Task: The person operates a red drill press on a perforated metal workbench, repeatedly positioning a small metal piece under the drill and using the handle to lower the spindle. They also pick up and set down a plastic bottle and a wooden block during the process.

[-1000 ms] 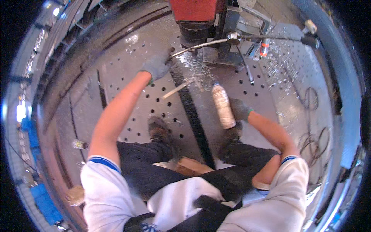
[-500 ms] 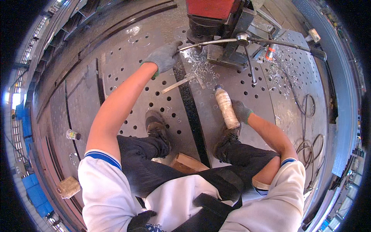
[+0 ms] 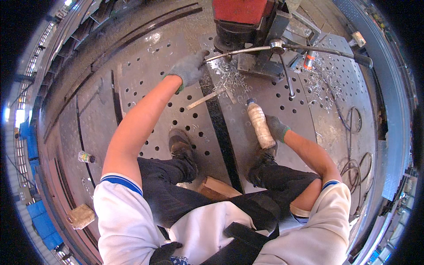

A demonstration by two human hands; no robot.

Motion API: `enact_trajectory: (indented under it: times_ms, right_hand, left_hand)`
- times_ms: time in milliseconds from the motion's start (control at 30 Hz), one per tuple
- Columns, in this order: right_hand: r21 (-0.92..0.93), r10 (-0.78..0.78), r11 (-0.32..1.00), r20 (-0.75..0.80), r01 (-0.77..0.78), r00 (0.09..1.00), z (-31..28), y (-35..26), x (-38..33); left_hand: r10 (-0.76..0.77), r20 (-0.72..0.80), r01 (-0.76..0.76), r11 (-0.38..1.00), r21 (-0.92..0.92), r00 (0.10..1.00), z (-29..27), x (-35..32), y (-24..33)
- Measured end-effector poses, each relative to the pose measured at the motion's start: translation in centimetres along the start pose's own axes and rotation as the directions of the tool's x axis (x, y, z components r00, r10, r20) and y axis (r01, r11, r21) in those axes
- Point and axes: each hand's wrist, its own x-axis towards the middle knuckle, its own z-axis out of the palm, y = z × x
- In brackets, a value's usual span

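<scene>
My left hand (image 3: 189,70), in a grey glove, is closed around the left end of a long metal feed lever (image 3: 245,51). That lever runs from the hub of a red and black drilling machine (image 3: 240,17) at the far middle. Another spoke with a black grip points right, and a shorter rod hangs down. In my right hand (image 3: 277,129), also gloved, is a dirty pale plastic bottle (image 3: 260,126) with a dark cap. It is tilted, its cap toward the machine. Curly metal shavings (image 3: 232,75) lie under the machine.
A flat angled metal piece (image 3: 207,98) rests on the perforated steel plate (image 3: 176,104). More shavings, an orange-banded can (image 3: 309,61) and a looped cable (image 3: 351,170) are at right. A small clear bottle (image 3: 86,157) and a pale block (image 3: 81,216) lie at left.
The whole view has shifted slightly. Both hands keep their holds on the lever and the bottle; the lever's angle looks almost the same.
</scene>
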Motion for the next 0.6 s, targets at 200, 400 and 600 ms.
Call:
enact_trajectory:
  times_ms: [200, 400, 600]
  right_hand:
    - [-0.331, -0.075, 0.942, -0.054, 0.053, 0.996, -0.5, 1.0, 1.1]
    - [-0.320, -0.220, 0.919, 0.070, 0.231, 0.973, -2.0, 3.5, 2.8]
    - [-0.292, -0.206, 0.928, 0.116, 0.231, 0.972, -1.8, 1.9, 2.6]
  left_hand:
    - [-0.020, 0.024, 0.020, 0.999, 0.032, 0.999, -1.1, -0.5, 1.2]
    - [-0.026, 0.001, 0.026, 1.000, 0.002, 1.000, -1.1, -0.7, 1.4]
    - [-0.023, 0.047, 0.026, 0.998, -0.053, 0.999, -0.3, 0.1, 0.7]
